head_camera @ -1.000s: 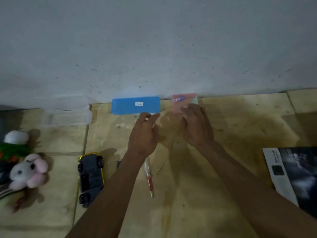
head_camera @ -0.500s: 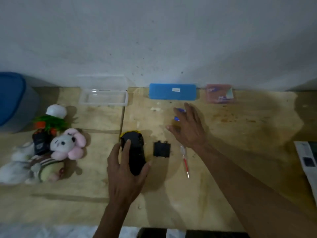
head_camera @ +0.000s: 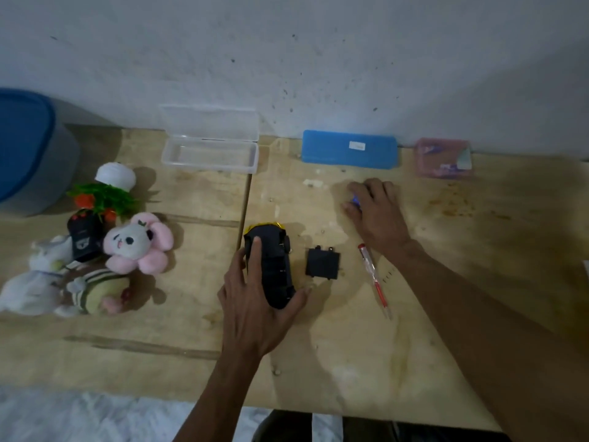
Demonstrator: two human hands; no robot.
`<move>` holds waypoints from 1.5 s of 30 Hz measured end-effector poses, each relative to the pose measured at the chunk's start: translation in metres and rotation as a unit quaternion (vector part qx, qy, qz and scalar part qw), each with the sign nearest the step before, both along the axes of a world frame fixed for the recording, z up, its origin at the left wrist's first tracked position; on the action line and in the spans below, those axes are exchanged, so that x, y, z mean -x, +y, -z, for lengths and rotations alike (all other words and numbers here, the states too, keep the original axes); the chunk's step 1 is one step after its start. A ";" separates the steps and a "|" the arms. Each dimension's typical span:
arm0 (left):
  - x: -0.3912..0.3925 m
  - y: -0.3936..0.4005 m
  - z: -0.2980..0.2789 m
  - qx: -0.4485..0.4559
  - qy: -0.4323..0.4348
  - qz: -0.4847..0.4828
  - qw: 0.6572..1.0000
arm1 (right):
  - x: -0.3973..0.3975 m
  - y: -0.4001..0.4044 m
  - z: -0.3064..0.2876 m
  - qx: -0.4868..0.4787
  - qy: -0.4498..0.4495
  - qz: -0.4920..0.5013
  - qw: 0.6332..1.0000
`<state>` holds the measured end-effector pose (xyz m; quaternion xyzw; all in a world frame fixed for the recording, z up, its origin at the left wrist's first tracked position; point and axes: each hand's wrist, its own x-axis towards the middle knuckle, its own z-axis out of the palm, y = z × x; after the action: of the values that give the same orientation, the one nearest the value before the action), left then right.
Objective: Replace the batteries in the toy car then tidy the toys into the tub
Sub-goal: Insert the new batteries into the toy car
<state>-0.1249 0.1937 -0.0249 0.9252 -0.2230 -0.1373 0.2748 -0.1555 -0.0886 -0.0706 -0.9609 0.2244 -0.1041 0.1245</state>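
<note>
The toy car point(head_camera: 274, 266) lies upside down on the wooden table, black underside up, yellow edge at its far end. My left hand point(head_camera: 255, 301) grips it from the near side, index finger on top. Its black battery cover point(head_camera: 322, 263) lies loose just right of the car. My right hand point(head_camera: 376, 212) rests palm down farther back, fingers curled over small blue batteries point(head_camera: 356, 200) that are mostly hidden. A red-and-clear screwdriver point(head_camera: 374, 279) lies beside my right wrist. The blue-lidded tub point(head_camera: 28, 151) stands at the far left.
Soft toys point(head_camera: 137, 244), a black remote point(head_camera: 85, 237) and a plastic plant point(head_camera: 105, 196) are heaped at the left. Along the wall lie an open clear case point(head_camera: 208, 154), a blue case point(head_camera: 350, 154) and a pink battery pack point(head_camera: 443, 157).
Both hands were at the pink pack by the wall. My left hand came back onto the upturned car and my right hand settled over the batteries; the view swung left.
</note>
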 end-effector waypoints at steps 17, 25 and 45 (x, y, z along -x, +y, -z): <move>0.002 -0.009 0.001 0.025 0.029 -0.008 0.999 | 0.000 0.000 0.008 0.181 -0.043 0.027 0.982; -0.001 -0.006 -0.006 0.059 0.102 -0.020 0.993 | -0.009 0.019 -0.040 -0.282 -0.085 0.232 0.927; -0.009 0.009 -0.140 0.158 0.097 0.025 0.982 | 0.057 0.145 -0.245 -0.845 -0.230 0.218 0.431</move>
<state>-0.1162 0.2027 0.1149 0.8465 -0.2373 -0.1965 0.4341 -0.2122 0.0561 0.1742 -0.2358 0.3653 -0.1028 0.8946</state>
